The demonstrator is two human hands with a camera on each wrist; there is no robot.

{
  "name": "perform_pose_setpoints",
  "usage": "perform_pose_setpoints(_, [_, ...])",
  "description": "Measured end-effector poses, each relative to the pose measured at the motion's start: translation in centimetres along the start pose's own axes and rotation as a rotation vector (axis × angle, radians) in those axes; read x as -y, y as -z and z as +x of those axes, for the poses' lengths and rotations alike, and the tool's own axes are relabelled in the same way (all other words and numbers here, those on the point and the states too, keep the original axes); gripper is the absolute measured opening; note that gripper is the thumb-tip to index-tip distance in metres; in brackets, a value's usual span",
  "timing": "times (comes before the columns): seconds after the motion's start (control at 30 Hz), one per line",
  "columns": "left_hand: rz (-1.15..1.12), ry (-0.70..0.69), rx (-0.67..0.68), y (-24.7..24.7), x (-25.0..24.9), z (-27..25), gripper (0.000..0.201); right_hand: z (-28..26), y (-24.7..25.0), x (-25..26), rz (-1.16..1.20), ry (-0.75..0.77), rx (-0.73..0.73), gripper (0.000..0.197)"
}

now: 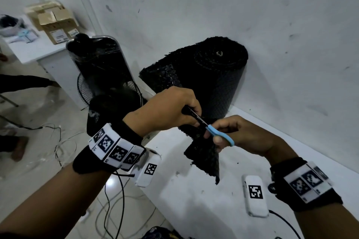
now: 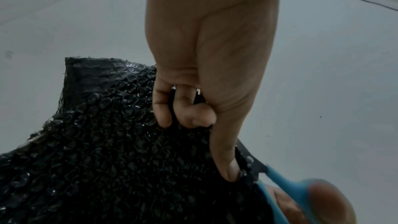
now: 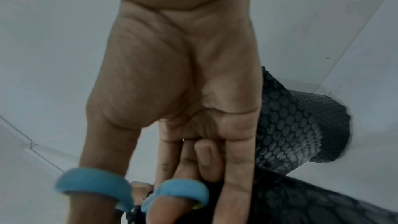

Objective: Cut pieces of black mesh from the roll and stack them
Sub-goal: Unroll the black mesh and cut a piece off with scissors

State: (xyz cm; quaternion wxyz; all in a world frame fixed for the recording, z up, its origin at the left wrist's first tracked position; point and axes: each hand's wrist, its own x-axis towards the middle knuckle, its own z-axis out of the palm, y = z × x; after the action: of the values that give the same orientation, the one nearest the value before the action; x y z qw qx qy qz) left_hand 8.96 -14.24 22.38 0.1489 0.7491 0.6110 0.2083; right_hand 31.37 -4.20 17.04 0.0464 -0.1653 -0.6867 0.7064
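Note:
A thick roll of black mesh stands upright against the white wall, its loose end drawn toward me. My left hand grips that loose mesh in its curled fingers, above the table. My right hand holds blue-handled scissors, thumb and finger through the loops. The blades cross the mesh just beside my left fingers. A part-cut flap of mesh hangs down below the scissors. The roll also shows behind my right hand.
The white table carries two white tagged boxes and black crumbs. A black fan stands at left by the table edge. Cardboard boxes sit on a far desk. Cables lie on the floor.

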Motion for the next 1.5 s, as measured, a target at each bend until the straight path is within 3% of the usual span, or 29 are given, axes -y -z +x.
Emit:
perform_pose_setpoints(0.13, [-0.006, -0.007, -0.035, -0.1, 0.0, 0.0, 0.013, -0.1, -0.1, 0.1, -0.009, 0.037, -0.011, 0.017])
perform_pose_setpoints(0.3, [-0.003, -0.021, -0.053, -0.8, -0.3, 0.1, 0.015, 0.2, -0.4, -0.2, -0.005, 0.045, -0.027, 0.029])
perform_pose_setpoints(0.47, [0.022, -0.003, -0.083, 0.6, 0.0, -0.1, 0.043, -0.5, 0.5, -0.8, -0.018, 0.037, -0.031, 0.031])
perform_pose_setpoints(0.57, [0.036, 0.019, -0.050, 1.6, 0.2, -0.1, 0.032, -1.0, 0.9, -0.5, -0.020, 0.025, 0.010, 0.018])
perform_pose_setpoints(0.73, [0.002, 0.030, -0.023, 0.9, -0.2, -0.1, 0.016, -0.5, 0.9, 0.1, -0.022, 0.003, 0.032, 0.039])
perform_pose_setpoints(0.8, [-0.022, 0.031, -0.023, 0.8, 0.0, -0.2, 0.015, -0.4, 0.8, 0.3, -0.040, 0.008, 0.038, 0.029])
perform_pose_setpoints(0.87, [-0.038, 0.017, -0.012, 0.8, 0.1, -0.2, 0.014, -0.4, 0.7, 0.4, -0.058, 0.015, 0.035, 0.018])
perform_pose_setpoints(1.03, [-0.013, -0.014, -0.007, 0.9, 0.0, -0.3, 0.013, 0.1, 0.5, 0.8, -0.048, 0.008, 0.054, 0.027])
perform_pose_setpoints(1.13, [-0.012, -0.027, -0.023, 0.7, 0.0, -0.3, 0.015, 0.4, 0.5, 1.0, -0.074, 0.031, 0.034, 0.017])
perform_pose_setpoints(1.33, [0.000, -0.022, -0.070, 1.5, 0.8, -0.9, 0.035, -0.3, 0.6, 1.0, -0.098, 0.024, 0.041, 0.017])
perform_pose_setpoints(1.5, [-0.011, -0.019, -0.026, 1.3, 0.7, -0.9, 0.019, 0.1, 0.6, 1.1, -0.066, -0.008, 0.078, 0.020])
